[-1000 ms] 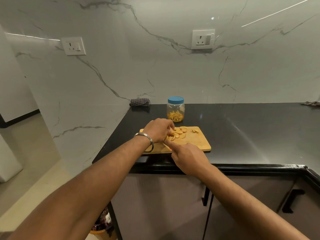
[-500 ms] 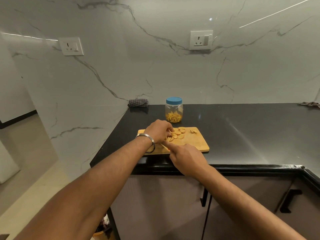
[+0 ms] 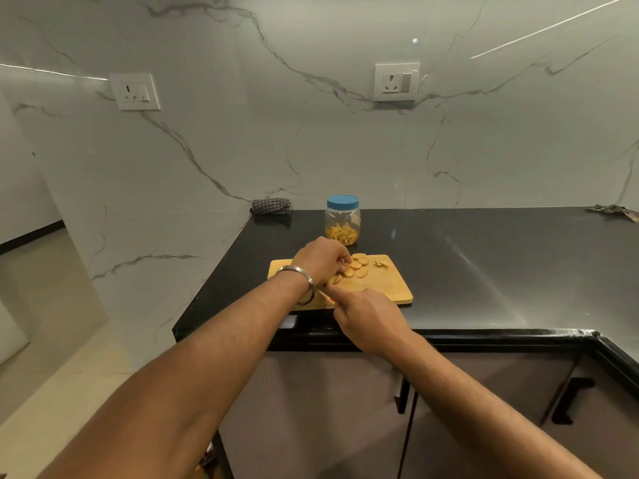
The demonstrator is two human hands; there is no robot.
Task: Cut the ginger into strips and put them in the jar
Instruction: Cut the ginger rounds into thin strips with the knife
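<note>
— Head view looks down at a wooden cutting board near the front edge of the black countertop, toward its left end, where the counter stops and a marble wall drops to the floor. How much room is there?

— Plenty to the right: a long bare stretch of counter runs that way. Behind the board stands the jar, blue lid on, just beyond the board's far edge, with yellow strips heaped at its bottom. A checked cloth sits in the back corner against the wall.

— And the ginger?

— Pale yellow ginger slices lie in a loose cluster on the board's far half, a couple of scraps apart to their right.

— The hands?

— Left hand, bangle on its wrist, is curled over the slices, fingertips on them. Right hand is closed, forefinger stretched toward the left; a speck of orange shows beneath it, but what it grips I cannot tell.
</note>
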